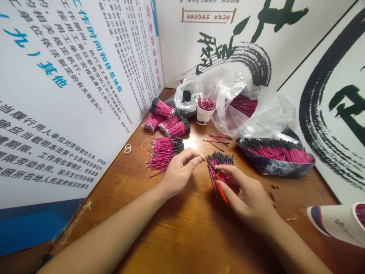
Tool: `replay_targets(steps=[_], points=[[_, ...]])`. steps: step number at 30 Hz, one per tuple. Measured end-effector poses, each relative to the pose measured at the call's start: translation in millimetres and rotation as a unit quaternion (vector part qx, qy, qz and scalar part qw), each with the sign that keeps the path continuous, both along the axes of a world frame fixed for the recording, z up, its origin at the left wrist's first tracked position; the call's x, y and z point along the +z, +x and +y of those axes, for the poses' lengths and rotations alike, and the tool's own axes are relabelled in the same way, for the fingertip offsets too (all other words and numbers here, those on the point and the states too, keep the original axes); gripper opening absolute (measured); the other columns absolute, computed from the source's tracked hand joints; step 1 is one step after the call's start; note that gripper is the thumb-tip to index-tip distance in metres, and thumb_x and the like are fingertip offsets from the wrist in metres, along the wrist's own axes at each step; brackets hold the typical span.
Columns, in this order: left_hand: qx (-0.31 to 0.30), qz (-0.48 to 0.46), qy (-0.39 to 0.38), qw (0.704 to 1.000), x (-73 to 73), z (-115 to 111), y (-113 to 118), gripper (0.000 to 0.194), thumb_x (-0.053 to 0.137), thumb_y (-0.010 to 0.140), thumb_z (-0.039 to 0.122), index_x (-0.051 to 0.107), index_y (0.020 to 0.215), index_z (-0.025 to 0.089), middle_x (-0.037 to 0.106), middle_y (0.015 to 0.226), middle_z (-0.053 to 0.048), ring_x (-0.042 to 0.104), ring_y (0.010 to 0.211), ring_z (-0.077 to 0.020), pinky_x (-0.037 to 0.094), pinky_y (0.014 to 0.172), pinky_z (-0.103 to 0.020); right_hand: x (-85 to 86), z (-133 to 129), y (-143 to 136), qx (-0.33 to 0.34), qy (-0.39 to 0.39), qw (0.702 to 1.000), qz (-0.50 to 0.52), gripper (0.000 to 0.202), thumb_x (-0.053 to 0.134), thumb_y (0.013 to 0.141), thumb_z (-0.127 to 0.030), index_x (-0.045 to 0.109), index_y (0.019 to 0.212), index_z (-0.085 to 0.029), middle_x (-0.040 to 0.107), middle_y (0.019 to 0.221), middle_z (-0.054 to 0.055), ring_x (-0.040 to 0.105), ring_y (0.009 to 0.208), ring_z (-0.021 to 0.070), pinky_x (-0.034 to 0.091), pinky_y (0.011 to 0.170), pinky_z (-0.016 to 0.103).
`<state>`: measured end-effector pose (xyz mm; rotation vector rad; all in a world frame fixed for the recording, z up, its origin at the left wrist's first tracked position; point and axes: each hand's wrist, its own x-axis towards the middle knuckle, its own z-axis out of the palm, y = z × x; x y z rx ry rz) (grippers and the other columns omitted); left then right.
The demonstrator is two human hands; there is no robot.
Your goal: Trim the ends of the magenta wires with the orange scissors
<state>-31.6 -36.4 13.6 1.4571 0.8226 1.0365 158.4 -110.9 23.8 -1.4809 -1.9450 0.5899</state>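
Observation:
My right hand (248, 196) is closed around small orange-handled pliers (221, 188), their dark jaws pointing up and left. Under the pliers lies a pile of magenta wires with black ends (219, 158), partly covered by that hand. Just to its left, my left hand (181, 171) pinches thumb and forefinger together near the jaws. Whatever is between those fingertips is too small to make out. Beside the left hand, a spread stack of magenta wires (164, 152) lies on the table, black ends to the right.
Banded wire bundles (173, 125) lie at the back left, near a paper cup of wires (205, 108). Behind stands an open plastic bag (251, 110). A dark tray of wires (276, 156) sits right; a tipped cup (336, 224) lies at front right. Panels enclose the table (159, 236).

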Motion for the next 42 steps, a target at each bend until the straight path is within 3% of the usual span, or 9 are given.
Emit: replay_targets(steps=[25, 42], points=[[-0.002, 0.006, 0.030, 1.000, 1.0, -0.4, -0.3, 0.014, 0.055, 0.092, 0.021, 0.064, 0.083, 0.016, 0.061, 0.084, -0.003, 0.057, 0.086, -0.0168, 0.045, 0.088, -0.030, 3.9, 0.5, -0.6, 0.011, 0.014, 1.000, -0.018, 0.025, 0.054, 0.093, -0.023, 0.060, 0.117, -0.021, 0.074, 0.089, 0.004, 0.069, 0.073, 0.0163, 0.053, 0.066, 0.024], [-0.011, -0.005, 0.007, 1.000, 1.2, -1.2, 0.2, 0.015, 0.055, 0.091, 0.024, 0.062, 0.082, 0.015, 0.060, 0.083, -0.003, 0.057, 0.085, -0.0162, 0.046, 0.088, -0.029, -0.1, -1.8, 1.9, 0.007, 0.005, 1.000, -0.004, 0.026, 0.055, 0.094, -0.023, 0.058, 0.119, -0.024, 0.074, 0.095, 0.003, 0.070, 0.079, 0.0159, 0.053, 0.072, 0.025]])
